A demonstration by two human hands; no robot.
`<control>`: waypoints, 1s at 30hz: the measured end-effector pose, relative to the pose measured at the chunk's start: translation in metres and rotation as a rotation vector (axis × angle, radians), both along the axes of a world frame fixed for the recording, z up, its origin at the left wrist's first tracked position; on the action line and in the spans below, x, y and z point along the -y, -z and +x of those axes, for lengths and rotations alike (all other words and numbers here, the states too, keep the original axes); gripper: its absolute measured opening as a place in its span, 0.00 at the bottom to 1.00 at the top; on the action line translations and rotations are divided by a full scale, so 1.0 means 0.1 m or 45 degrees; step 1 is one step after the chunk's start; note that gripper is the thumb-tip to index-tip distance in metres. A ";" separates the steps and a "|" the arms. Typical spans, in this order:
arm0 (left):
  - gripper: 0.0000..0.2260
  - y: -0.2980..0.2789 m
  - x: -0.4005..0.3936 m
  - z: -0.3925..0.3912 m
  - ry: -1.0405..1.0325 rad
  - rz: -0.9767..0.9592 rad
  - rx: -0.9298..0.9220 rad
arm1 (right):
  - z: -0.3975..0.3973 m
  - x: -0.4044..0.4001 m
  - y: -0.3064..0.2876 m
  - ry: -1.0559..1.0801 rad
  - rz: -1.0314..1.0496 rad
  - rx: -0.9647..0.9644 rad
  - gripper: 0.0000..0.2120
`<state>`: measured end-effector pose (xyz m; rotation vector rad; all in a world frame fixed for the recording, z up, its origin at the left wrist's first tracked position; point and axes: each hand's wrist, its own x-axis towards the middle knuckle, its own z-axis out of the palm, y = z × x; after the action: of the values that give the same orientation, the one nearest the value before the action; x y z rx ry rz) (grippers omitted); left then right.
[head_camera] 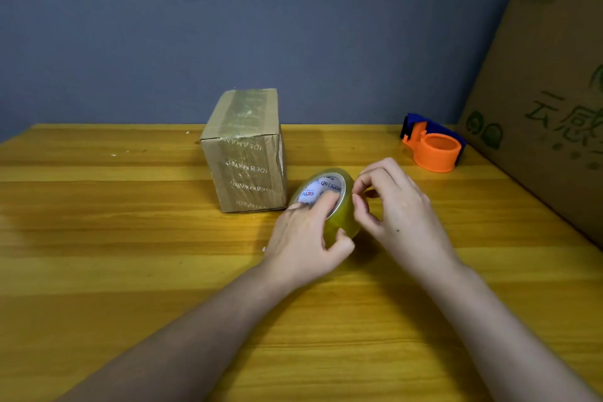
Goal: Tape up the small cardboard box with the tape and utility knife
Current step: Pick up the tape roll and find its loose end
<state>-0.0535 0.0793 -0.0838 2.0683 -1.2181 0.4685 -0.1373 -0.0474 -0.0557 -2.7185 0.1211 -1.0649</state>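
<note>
A small cardboard box point(246, 153) stands upright on the wooden table point(130, 254), with printed tape strips over its top and front. Just right of it is a roll of clear yellowish tape point(339, 219), tilted on its edge. My left hand point(303, 238) grips the roll, fingers inside its white core and thumb on the outer face. My right hand point(398, 206) is at the roll's right rim, thumb and forefinger pinched together against the tape surface. No utility knife shows; an orange and blue tape cutter point(432, 147) lies at the back right.
A large cardboard carton point(548, 91) with green print leans along the table's right side. A grey-blue wall point(261, 26) rises behind the table's far edge. Bare wood lies to the left and near me.
</note>
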 end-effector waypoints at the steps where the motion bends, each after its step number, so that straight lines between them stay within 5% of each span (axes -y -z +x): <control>1: 0.25 0.00 0.00 -0.01 0.006 -0.008 -0.015 | 0.00 0.00 0.00 0.004 -0.004 -0.001 0.06; 14: 0.28 -0.02 -0.01 0.04 0.057 -0.099 -0.254 | 0.03 0.00 0.13 -0.211 0.293 0.230 0.10; 20: 0.26 -0.02 -0.02 0.04 0.056 -0.060 -0.171 | 0.07 0.04 0.07 -0.283 0.665 0.169 0.05; 30: 0.23 -0.04 -0.02 0.03 0.069 -0.030 -0.133 | 0.08 0.05 0.09 -0.176 0.420 0.035 0.02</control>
<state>-0.0500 0.0812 -0.0799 2.0089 -1.1987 0.3436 -0.1289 -0.0529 -0.0651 -2.3797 0.0931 -0.9486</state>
